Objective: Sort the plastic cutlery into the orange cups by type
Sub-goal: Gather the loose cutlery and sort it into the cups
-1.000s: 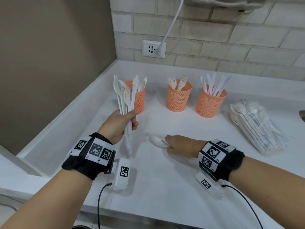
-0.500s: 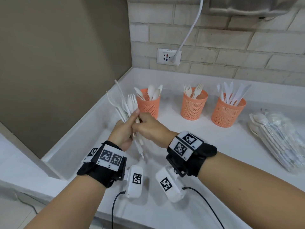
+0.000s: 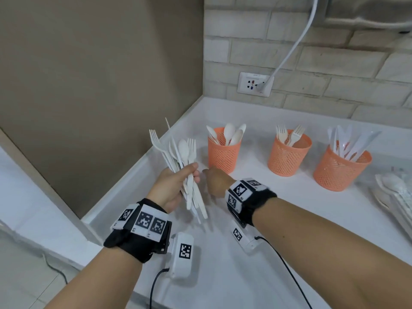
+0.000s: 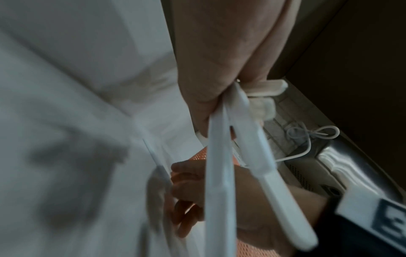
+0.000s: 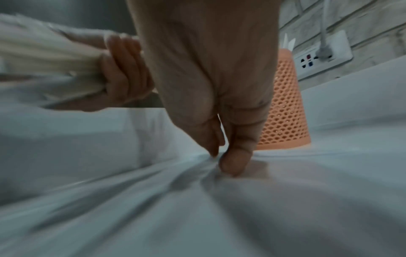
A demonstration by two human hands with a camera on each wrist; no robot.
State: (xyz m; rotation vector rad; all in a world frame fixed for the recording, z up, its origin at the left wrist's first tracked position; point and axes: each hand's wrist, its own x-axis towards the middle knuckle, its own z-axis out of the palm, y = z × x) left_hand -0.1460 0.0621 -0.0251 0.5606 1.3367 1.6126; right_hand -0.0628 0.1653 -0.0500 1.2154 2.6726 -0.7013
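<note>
Our left hand (image 3: 172,186) clenches a mixed bundle of white plastic forks, spoons and knives (image 3: 182,161) upright, heads fanned so each type shows. At three o'clock of it, our right hand (image 3: 215,180) hangs just above the white counter (image 3: 256,219), thumb and fingers (image 5: 235,160) pinched together; whether they grasp anything we cannot tell. The orange mesh cup of spoons (image 3: 224,150) stands at twelve o'clock of the right hand, the fork cup (image 3: 288,152) and knife cup (image 3: 341,167) further towards two o'clock.

White counter (image 3: 278,230) meets brick wall (image 3: 334,70) with socket (image 3: 255,84).
</note>
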